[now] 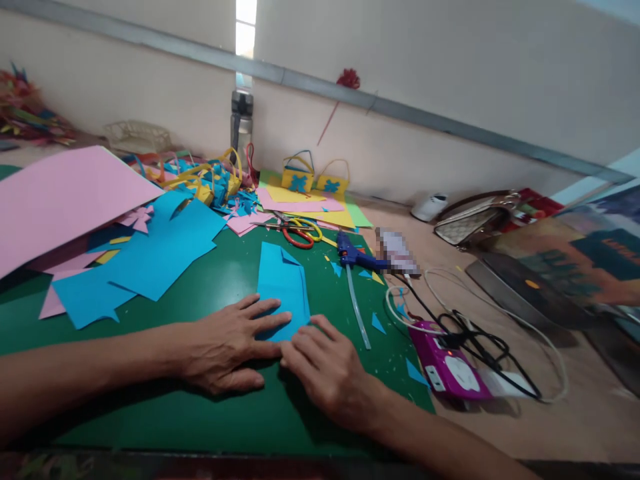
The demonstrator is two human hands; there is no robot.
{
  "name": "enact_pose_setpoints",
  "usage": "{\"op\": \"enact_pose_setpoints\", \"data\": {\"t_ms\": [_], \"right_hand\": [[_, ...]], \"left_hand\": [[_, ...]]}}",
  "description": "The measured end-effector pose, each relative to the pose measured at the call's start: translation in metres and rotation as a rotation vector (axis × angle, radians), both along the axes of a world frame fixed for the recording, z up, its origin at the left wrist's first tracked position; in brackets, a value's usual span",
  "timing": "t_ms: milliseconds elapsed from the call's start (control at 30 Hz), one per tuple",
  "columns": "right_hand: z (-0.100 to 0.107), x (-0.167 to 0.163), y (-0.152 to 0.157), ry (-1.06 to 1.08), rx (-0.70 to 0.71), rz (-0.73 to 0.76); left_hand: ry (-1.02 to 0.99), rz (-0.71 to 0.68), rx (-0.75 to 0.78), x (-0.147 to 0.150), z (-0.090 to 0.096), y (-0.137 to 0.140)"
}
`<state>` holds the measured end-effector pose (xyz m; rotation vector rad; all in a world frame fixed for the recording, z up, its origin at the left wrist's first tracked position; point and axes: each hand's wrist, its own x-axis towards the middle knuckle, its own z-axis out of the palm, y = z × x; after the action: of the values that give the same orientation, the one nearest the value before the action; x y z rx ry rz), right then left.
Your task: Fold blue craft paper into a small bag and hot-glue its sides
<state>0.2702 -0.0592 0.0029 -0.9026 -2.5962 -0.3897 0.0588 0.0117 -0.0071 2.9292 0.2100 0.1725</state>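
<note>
A folded piece of blue paper lies on the green mat in front of me, with creases and a folded flap along its far and right edges. Spread flat, my left hand presses the paper's left part with its fingertips. The curled fingers of my right hand close on the paper's near right corner; the fingertips are partly hidden. Beyond the paper lie scissors with red and yellow handles. To their right is a blue glue gun with a clear glue stick.
Blue sheets and a large pink sheet cover the left. Small paper bags stand at the back beside paper scraps and a bottle. On the right are a purple power strip with cables, a handbag and a dark case.
</note>
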Motion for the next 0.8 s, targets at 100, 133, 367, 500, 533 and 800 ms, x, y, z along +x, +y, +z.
{"op": "enact_pose_setpoints", "data": {"t_ms": [100,133,367,500,533,800], "right_hand": [[0.006,0.021,0.009,-0.050,0.053,-0.161],[0.007,0.027,0.012,-0.090,0.064,-0.185],[0.000,0.035,0.026,-0.332,0.014,-0.163],[0.004,0.029,0.027,-0.352,-0.045,-0.110],[0.005,0.028,0.026,-0.355,-0.063,-0.100],[0.002,0.029,0.031,-0.336,-0.002,-0.117]], "left_hand": [[-0.032,-0.010,0.004,-0.002,0.004,0.002],[-0.049,-0.005,0.000,-0.002,0.005,0.002],[-0.137,0.056,-0.006,0.008,-0.001,-0.007],[-0.199,0.115,0.108,0.015,-0.008,-0.014],[-0.214,0.131,0.141,0.016,-0.010,-0.014],[-0.194,0.149,0.298,0.021,-0.013,-0.010]]}}
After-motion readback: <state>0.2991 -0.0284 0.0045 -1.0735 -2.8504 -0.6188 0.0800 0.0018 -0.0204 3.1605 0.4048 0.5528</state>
